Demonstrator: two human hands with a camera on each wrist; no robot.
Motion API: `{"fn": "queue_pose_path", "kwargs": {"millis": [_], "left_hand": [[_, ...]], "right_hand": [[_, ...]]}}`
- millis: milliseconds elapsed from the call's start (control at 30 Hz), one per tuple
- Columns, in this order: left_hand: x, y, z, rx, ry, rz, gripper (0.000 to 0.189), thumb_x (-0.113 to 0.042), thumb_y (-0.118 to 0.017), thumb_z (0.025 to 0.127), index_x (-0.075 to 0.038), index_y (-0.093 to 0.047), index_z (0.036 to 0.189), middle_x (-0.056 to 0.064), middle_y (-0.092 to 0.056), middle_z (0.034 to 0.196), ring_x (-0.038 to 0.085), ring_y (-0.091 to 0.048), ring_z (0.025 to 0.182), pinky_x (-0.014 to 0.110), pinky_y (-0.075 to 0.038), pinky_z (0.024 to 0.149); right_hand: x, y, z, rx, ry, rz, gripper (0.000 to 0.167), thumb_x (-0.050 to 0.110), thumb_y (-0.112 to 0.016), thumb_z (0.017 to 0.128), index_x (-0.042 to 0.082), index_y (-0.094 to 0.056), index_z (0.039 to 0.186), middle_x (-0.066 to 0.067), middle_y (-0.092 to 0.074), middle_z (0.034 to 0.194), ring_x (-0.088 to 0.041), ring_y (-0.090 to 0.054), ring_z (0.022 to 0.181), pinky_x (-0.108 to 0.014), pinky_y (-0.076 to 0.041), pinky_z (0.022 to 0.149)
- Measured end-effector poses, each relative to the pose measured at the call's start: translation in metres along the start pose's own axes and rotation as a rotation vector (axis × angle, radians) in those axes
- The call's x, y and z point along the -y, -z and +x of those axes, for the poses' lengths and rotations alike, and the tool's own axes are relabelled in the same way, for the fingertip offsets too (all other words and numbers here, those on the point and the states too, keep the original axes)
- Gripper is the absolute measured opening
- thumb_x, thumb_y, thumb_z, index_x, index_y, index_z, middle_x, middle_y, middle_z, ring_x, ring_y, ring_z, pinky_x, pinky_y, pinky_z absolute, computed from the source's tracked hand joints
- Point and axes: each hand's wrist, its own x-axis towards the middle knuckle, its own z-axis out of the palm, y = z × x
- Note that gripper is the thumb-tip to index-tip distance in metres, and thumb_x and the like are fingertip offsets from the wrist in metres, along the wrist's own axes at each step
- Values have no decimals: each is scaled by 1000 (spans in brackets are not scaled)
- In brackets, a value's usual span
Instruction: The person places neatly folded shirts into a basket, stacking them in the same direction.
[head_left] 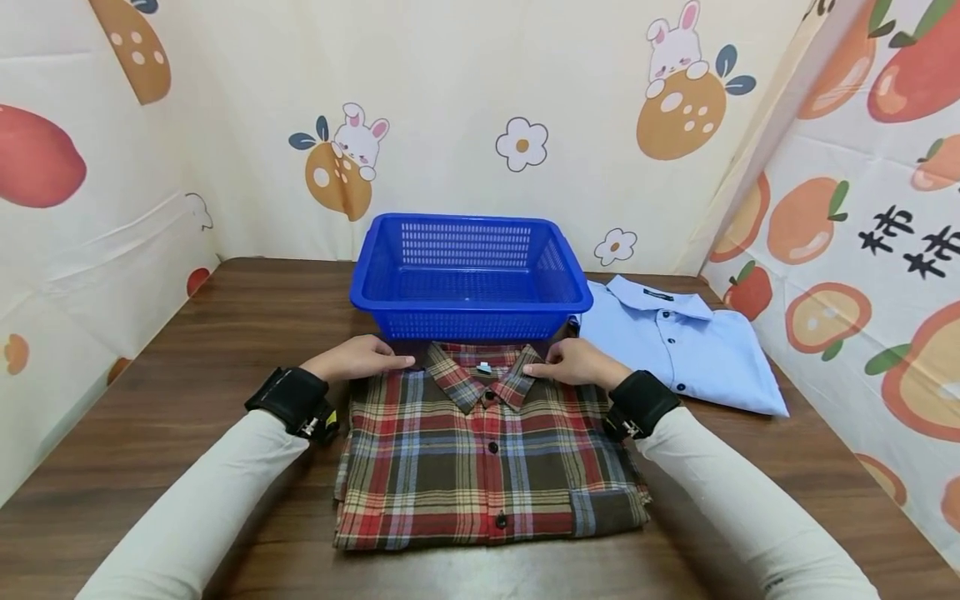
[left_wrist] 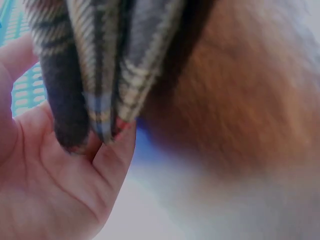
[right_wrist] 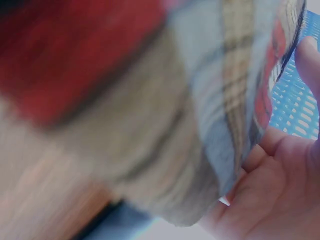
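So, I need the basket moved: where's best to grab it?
I'd take the basket by its rim at both short ends, from left and right: it juts past the sloping walls, while the plaid shirt lies close to the near side.

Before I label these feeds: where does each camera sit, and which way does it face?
Head: worn on the head, facing forward and down at the plaid shirt and blue basket; left hand, right hand and sleeves show.
Left wrist: on that wrist, facing folded plaid shirt layers; left palm shows.
Right wrist: on that wrist, facing blurred plaid shirt cloth; right palm shows.
Shared: both wrist views show plaid shirt and blue basket.
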Motion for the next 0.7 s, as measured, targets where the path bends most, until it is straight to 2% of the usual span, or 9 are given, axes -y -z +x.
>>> {"fn": "queue_pose_path", "kwargs": {"millis": [133, 233, 300, 400, 533, 700], "left_hand": [[5, 1, -4, 18, -23, -16, 42, -38, -59, 96, -12, -54, 62, -5, -40, 59, 13, -41, 58, 28, -31, 58], [8, 2, -8, 37, -11, -32, 41, -36, -61, 95, -10, -57, 64, -5, -41, 59, 13, -40, 59, 28, -31, 59], [9, 3, -10, 57, 20, -58, 39, -35, -61, 95, -8, -62, 67, -5, -45, 63, 13, -43, 63, 28, -36, 60], [11, 6, -14, 100, 71, -108, 37, -35, -61, 96, -4, -70, 79, -3, -57, 72, 13, -54, 73, 32, -50, 69], [15, 11, -19, 169, 109, -216, 41, -36, -60, 97, 4, -71, 98, 4, -67, 91, 19, -62, 89, 42, -54, 82], [26, 17, -25, 264, 153, -463, 43, -29, -56, 100, 10, -63, 116, 10, -68, 105, 20, -64, 97, 40, -52, 88]], "right_hand": [[-4, 0, -5, -21, 25, -5, 48, 45, -63, 93, 16, -45, 58, 4, -32, 52, -12, -29, 47, -28, -29, 52], [-8, 2, -11, -50, 41, 31, 43, 41, -67, 91, 14, -52, 62, 4, -36, 53, -12, -31, 49, -29, -30, 54], [-12, 3, -15, -75, 37, 73, 36, 37, -71, 89, 11, -59, 67, 4, -43, 56, -13, -36, 52, -29, -33, 56], [-20, 4, -21, -110, 19, 146, 28, 34, -73, 88, 7, -69, 78, 1, -57, 64, -14, -47, 58, -31, -39, 60], [-30, 7, -27, -113, -35, 252, 29, 33, -72, 89, 4, -72, 87, -2, -65, 75, -18, -56, 70, -33, -44, 68], [-40, 12, -34, -38, -153, 461, 37, 36, -68, 92, 1, -70, 105, -5, -65, 88, -21, -56, 84, -35, -46, 79]]}}
